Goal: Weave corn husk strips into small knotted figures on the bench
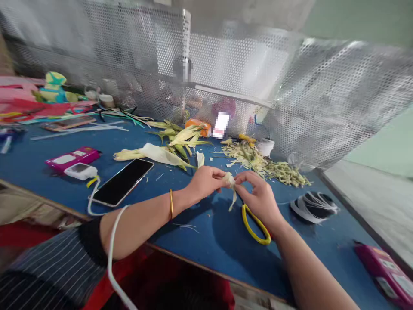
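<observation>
My left hand (205,182) and my right hand (258,194) meet over the blue table (213,241), both pinching a pale folded leaf strip (231,184) whose loose end hangs down between them. A gold bangle sits on my left wrist. Yellow-handled scissors (254,224) lie on the table just under my right hand. Behind my hands lies a bundle of long pale and green leaves (171,144), and to its right a heap of leaf trimmings (267,165).
A black phone (122,181) with a white cable lies left of my hands, beside a white power bank (80,171) and a magenta box (72,157). A coil of white thread (314,207) lies right. Perforated metal screens (226,77) wall the back. Another magenta box (383,269) sits at the right edge.
</observation>
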A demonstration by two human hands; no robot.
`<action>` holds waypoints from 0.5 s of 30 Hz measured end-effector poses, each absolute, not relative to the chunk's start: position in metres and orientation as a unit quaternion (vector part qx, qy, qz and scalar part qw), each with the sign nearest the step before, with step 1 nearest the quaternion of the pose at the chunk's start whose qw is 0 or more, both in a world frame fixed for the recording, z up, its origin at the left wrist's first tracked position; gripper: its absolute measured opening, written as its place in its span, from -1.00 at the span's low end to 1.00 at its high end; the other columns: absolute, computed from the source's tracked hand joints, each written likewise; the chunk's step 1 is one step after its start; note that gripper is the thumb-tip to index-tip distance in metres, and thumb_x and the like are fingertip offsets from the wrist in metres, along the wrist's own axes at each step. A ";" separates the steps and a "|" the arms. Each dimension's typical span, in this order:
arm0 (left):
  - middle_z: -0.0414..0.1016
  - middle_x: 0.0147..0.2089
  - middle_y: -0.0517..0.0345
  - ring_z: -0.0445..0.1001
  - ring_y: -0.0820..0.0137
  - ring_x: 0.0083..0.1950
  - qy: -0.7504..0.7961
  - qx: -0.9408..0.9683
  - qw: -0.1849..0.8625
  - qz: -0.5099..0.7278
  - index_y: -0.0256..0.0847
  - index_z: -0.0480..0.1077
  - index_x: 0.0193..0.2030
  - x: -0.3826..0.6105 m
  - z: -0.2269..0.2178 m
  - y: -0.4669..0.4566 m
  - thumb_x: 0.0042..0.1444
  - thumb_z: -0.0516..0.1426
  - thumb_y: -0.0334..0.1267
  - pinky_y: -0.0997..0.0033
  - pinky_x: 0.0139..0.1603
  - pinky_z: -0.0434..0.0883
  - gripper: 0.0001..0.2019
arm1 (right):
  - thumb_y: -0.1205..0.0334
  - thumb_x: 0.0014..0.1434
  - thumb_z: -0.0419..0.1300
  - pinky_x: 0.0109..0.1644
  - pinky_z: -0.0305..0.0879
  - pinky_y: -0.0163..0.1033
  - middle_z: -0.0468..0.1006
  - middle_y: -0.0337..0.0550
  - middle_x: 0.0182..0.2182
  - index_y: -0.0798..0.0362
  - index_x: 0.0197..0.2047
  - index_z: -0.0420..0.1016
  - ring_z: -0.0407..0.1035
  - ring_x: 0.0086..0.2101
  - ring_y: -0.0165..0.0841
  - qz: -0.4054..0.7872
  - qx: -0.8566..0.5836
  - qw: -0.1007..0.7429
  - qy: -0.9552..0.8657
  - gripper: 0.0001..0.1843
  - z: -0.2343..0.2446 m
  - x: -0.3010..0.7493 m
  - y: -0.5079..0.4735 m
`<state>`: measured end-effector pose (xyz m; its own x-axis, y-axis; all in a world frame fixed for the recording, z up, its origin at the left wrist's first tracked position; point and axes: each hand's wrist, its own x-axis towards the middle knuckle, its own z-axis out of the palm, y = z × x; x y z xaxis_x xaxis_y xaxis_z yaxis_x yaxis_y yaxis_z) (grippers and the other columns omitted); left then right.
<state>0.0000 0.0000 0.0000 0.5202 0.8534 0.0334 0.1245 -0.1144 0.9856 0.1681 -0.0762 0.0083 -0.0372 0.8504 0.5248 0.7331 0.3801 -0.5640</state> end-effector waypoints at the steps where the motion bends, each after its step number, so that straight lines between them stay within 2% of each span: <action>1: 0.54 -0.46 0.20 0.36 0.52 -0.55 0.364 0.677 0.550 0.327 -0.27 0.58 -0.32 0.000 -0.001 -0.001 -0.09 0.29 -0.25 0.51 -0.48 0.31 -0.82 | 0.32 0.12 0.16 -0.10 0.26 -0.22 0.54 -0.19 -0.31 0.01 -0.44 0.39 0.43 -0.24 -0.30 0.081 -0.552 0.429 -0.710 -0.90 0.008 0.167 -0.076; 4: 0.54 -0.47 0.19 0.37 0.52 -0.55 0.363 0.677 0.551 0.327 -0.27 0.58 -0.34 0.000 -0.001 -0.003 -0.10 0.30 -0.26 0.51 -0.48 0.30 -0.83 | 0.30 0.15 0.16 -0.13 0.27 -0.22 0.56 -0.21 -0.33 0.00 -0.41 0.41 0.44 -0.27 -0.30 0.065 -0.559 0.442 -0.698 -0.90 0.007 0.166 -0.077; 10: 0.57 -0.42 0.14 0.33 0.58 -0.58 0.357 0.620 0.617 0.327 -0.30 0.55 -0.39 0.000 0.003 -0.007 -0.08 0.28 -0.35 0.52 -0.48 0.29 -0.91 | 0.26 0.24 0.14 -0.06 0.20 -0.14 0.57 -0.23 -0.42 -0.01 -0.29 0.48 0.43 -0.32 -0.28 -0.100 -0.562 0.411 -0.711 -0.90 0.004 0.165 -0.077; 15: 0.57 -0.43 0.15 0.33 0.59 -0.57 0.362 0.609 0.623 0.331 -0.31 0.55 -0.39 0.000 0.005 -0.007 -0.09 0.29 -0.39 0.53 -0.48 0.30 -0.92 | 0.27 0.25 0.17 -0.07 0.22 -0.15 0.61 -0.24 -0.40 -0.02 -0.32 0.50 0.46 -0.30 -0.29 -0.067 -0.544 0.425 -0.720 -0.89 0.004 0.166 -0.075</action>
